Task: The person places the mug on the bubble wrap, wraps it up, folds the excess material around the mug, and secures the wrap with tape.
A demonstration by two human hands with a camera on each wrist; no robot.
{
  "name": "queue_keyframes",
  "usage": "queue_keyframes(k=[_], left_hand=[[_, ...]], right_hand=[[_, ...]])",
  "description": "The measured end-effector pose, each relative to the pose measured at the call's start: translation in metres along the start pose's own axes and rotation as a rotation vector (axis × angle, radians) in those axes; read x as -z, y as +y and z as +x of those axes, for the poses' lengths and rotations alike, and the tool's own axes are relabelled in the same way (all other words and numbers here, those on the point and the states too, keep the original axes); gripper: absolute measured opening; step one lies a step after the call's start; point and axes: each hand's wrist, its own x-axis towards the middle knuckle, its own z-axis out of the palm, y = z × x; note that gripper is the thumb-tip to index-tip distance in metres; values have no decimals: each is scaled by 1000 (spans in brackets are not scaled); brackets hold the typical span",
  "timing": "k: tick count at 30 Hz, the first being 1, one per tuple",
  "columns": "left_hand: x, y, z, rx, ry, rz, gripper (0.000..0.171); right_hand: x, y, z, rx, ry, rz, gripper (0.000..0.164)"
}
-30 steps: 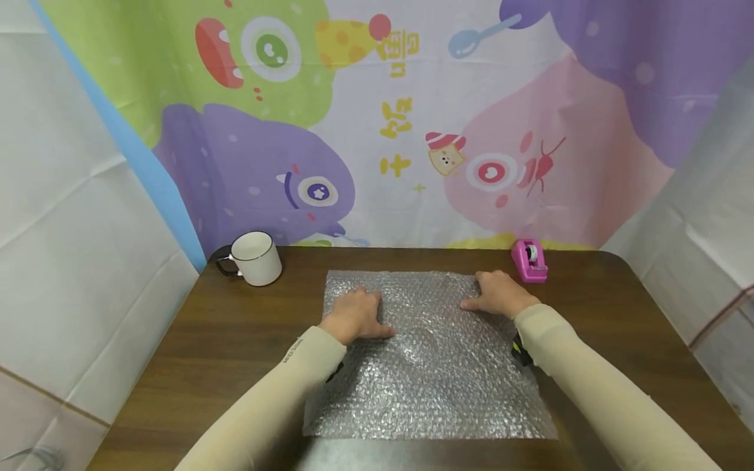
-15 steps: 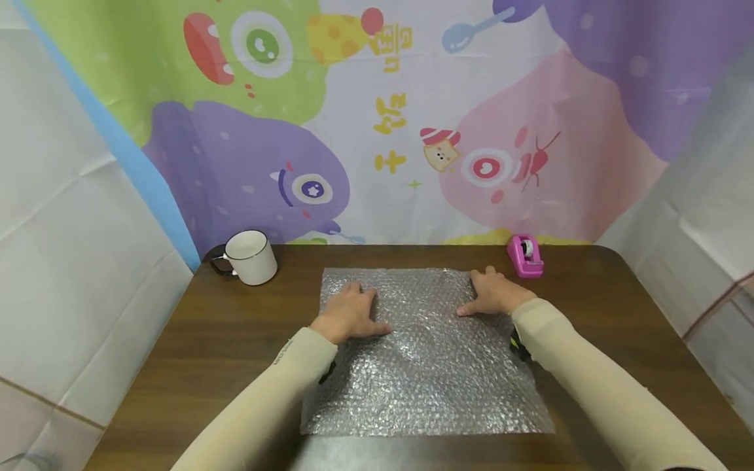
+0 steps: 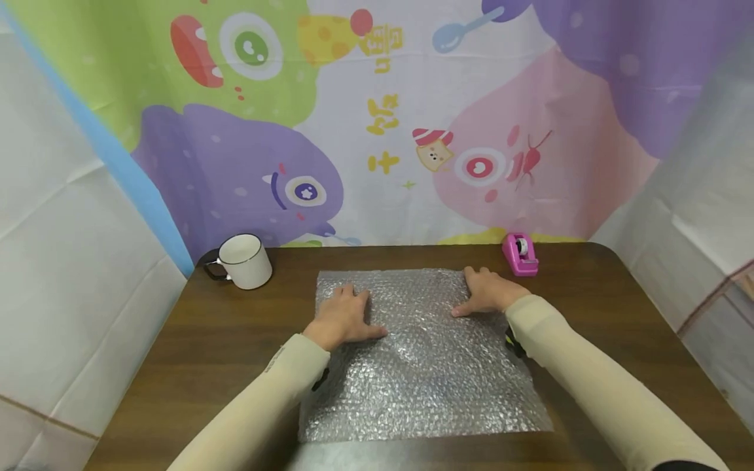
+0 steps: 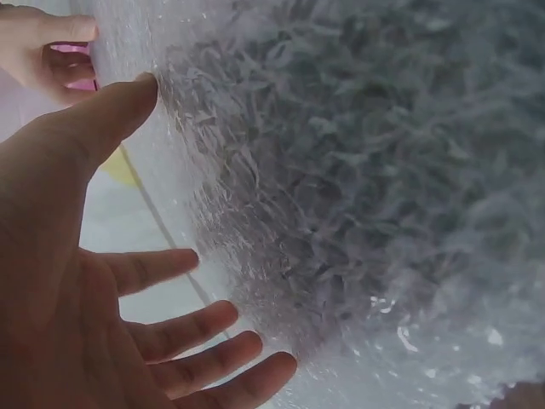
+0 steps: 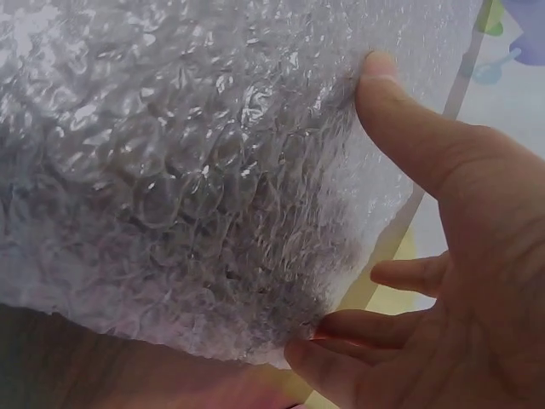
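Note:
A clear sheet of bubble wrap point(image 3: 424, 379) lies flat on the dark wooden table. My left hand point(image 3: 344, 318) rests on its left part, thumb spread to the right and fingers reaching toward the far edge. In the left wrist view the fingertips point(image 4: 226, 313) touch the bubbled surface, fingers apart. At the far right corner, my right hand point(image 3: 487, 292) rests on the sheet with its thumb extended to the left. The right wrist view shows the right thumb point(image 5: 400, 111) on the wrap and the other fingers at its edge.
A white mug point(image 3: 247, 263) with a black rim and handle stands at the back left of the table point(image 3: 235, 353). Near the back right sits a pink tape dispenser point(image 3: 521, 255). A cartoon-printed curtain point(image 3: 400, 216) hangs behind the table.
The whole head view has shifted slightly, so things appear a little further left. Both hands stay on the bubble wrap in nearly the same places.

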Motion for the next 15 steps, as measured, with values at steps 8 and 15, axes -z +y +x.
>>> queue_keyframes(k=[8,15], left_hand=[[-2,-5,-4,3,23,-12,96],[-4,-5,-5,1,38,8,93]], right_hand=[[4,-5,-1,-27,-33,-11,110],[1,-3,-1,-2,-22,12,105]])
